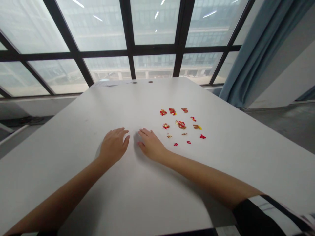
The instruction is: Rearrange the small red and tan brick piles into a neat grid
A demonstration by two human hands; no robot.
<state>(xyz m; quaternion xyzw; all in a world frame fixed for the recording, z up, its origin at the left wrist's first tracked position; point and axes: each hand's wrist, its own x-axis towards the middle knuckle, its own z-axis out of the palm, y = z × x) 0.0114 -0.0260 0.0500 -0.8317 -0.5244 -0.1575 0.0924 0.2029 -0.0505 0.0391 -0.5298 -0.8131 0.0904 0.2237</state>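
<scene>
My left hand [113,143] rests on the white table [73,137], fingers stretched and thumb apart, with nothing in it. Facing it across a small gap, my right hand [150,143] lies palm inward on its edge, its fingers extended and holding nothing. Just right of that hand are small piles of red, gold and brown pieces, too small to name. Among them are a larger red-and-gold pile [181,125], brown strips with a yellow piece [197,127], and a small red cluster [202,136]. Neither hand touches them.
Two dark round spots [150,82] and some pale sheets [108,83] are at the table's far end. Beyond it stand dark-framed windows [154,49]. A blue curtain [256,52] hangs at the right, past the table's edge.
</scene>
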